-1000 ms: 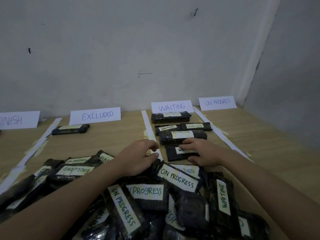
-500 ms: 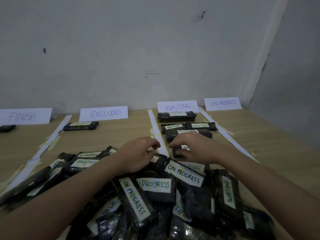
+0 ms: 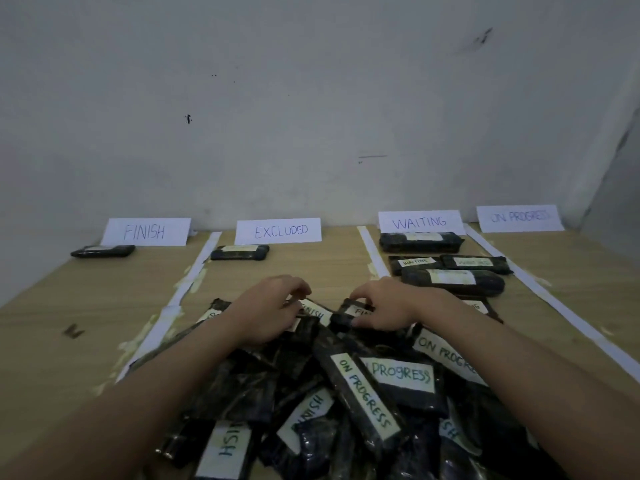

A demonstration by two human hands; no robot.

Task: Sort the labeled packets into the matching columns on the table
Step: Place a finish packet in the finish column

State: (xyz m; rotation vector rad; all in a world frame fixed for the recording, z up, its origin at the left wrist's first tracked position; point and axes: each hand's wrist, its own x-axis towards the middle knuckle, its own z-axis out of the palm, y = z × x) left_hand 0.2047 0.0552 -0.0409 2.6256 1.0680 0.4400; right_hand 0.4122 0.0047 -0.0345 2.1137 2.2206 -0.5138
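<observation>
At the centre of the frame, the left hand and the right hand are each pinching a FINISH packet at the far edge of the unsorted pile on the counter. The picking step is seemingly in hand; next, the packets are needing carrying to the FINISH sign, upper left.
</observation>
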